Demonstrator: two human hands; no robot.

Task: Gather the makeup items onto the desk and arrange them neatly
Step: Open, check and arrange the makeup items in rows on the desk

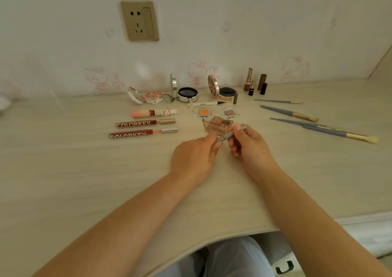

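Both hands meet at the middle of the desk [84, 181] on a slim grey pencil [229, 134]. My left hand [194, 159] pinches its lower end and my right hand [249, 144] grips its upper part. Just behind the pencil stands a small brown translucent palette [215, 126]. Two red COLORKEY lip glosses [140, 128] and a pink tube [152, 112] lie in rows at the left. Open compacts [186, 94] line the wall, and lipsticks [255, 83] stand upright at the back right. Several grey-handled brushes [318, 124] lie at the right.
A gold wall socket [140, 21] is on the wallpapered wall behind. Two small eyeshadow pans [216, 113] and a white eyeliner pen [206, 103] lie behind the palette. The desk's curved front edge [212, 245] runs over my lap.
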